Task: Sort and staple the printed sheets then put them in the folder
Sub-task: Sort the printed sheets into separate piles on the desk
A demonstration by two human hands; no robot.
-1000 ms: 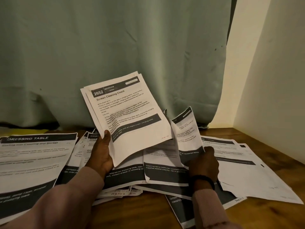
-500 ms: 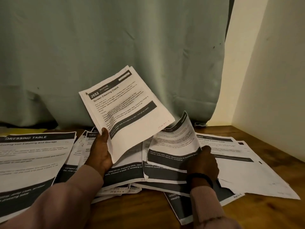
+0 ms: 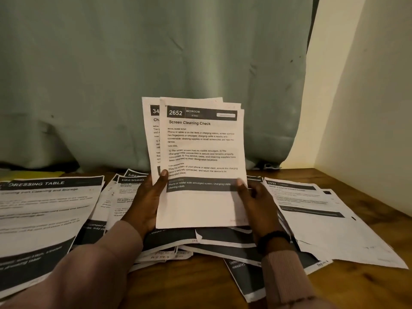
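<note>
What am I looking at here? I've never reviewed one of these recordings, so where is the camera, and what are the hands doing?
There is no machine: a person wears a camera on the head, looking forward and down at their own two hands. The left hand and right hand together hold up a small stack of printed sheets; the top page reads "2652 Bedroom, Screen Cleaning Check". Many more loose sheets lie spread over a wooden table. A green curtain hangs behind. No stapler shows.
</note>
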